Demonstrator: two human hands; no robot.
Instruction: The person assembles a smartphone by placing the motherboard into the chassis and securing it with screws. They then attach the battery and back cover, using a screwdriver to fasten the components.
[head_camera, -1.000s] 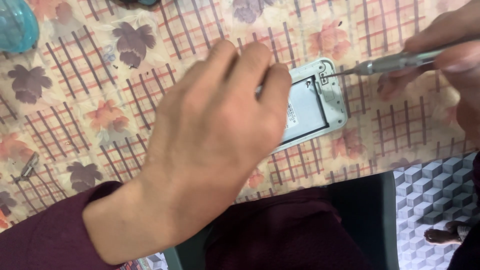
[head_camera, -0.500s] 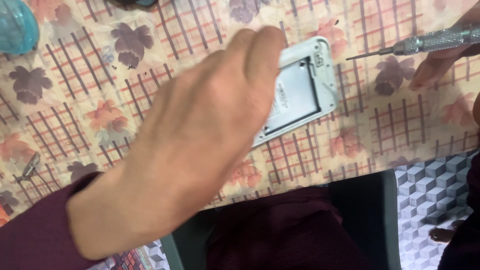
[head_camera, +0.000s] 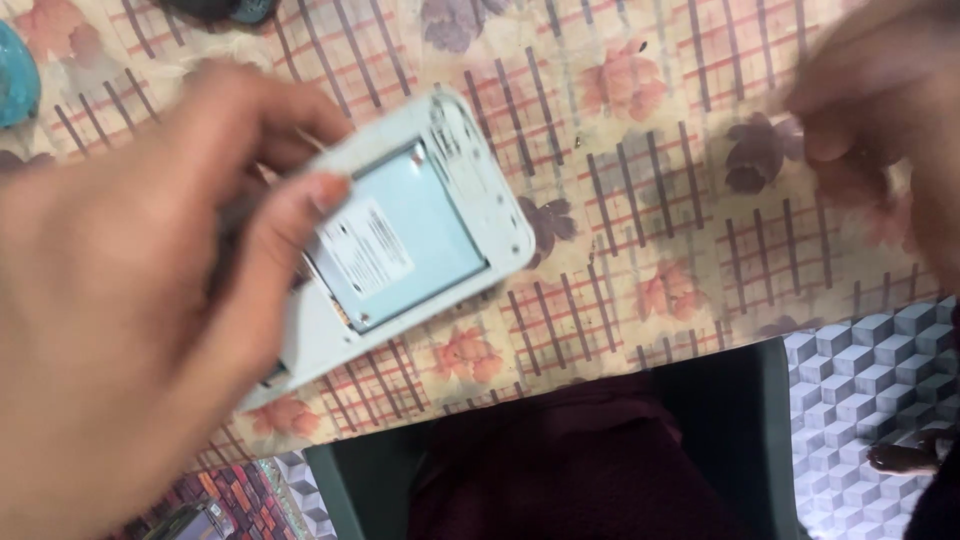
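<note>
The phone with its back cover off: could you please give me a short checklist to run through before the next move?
1. Left hand grips the phone: ok.
2. Open back faces up, battery bay visible: ok.
3. Phone resting on the tablecloth: cannot tell; it looks lifted and tilted.
4. Right hand clear of the phone: ok, apart at upper right.
5. Tool in right hand: cannot tell, blurred.
6. Screws in the frame: cannot tell, too small.
</note>
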